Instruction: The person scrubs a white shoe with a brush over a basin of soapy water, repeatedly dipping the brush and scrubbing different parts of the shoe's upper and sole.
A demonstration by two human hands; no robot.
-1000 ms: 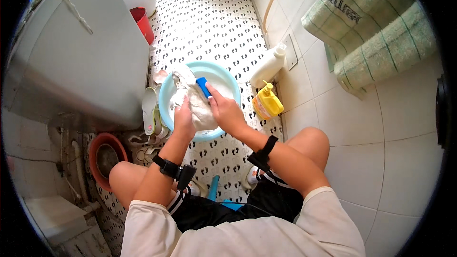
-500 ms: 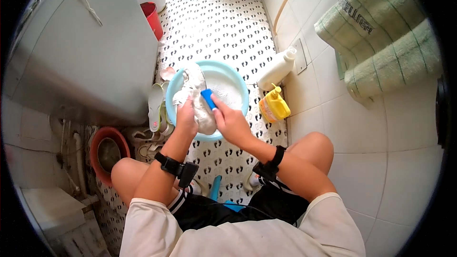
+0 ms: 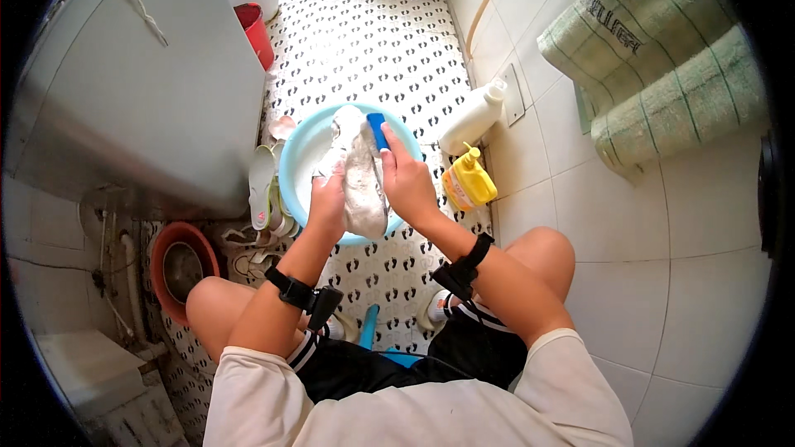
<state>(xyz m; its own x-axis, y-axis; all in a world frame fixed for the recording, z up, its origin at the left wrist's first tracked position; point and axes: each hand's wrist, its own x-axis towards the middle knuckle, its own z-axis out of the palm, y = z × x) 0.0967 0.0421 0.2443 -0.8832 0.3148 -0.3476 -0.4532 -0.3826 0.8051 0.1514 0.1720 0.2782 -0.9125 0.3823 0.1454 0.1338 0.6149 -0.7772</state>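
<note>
A wet white shoe (image 3: 362,178) slants over a light blue basin (image 3: 286,149) with whitish, sudsy water in it. Around the shoe's left side wrap the fingers of my left hand (image 3: 328,200). My right hand (image 3: 408,186) is closed on a small blue brush (image 3: 378,130), whose head lies along the shoe's right edge near its far end. The bristles are hidden from this angle. The shoe's sole faces partly up and to the right, with greyish marks on it.
Right of the basin stand a white bottle (image 3: 472,121) and a yellow pump bottle (image 3: 469,183). Slippers (image 3: 261,186) lie to its left, beside a large grey appliance (image 3: 141,99). A reddish basin (image 3: 160,261) sits lower left. A green checked towel (image 3: 654,66) hangs at the right wall.
The shoe has turned so more of its sole shows. My right hand has moved the brush up and slightly right, from the shoe's middle to its far right edge.
</note>
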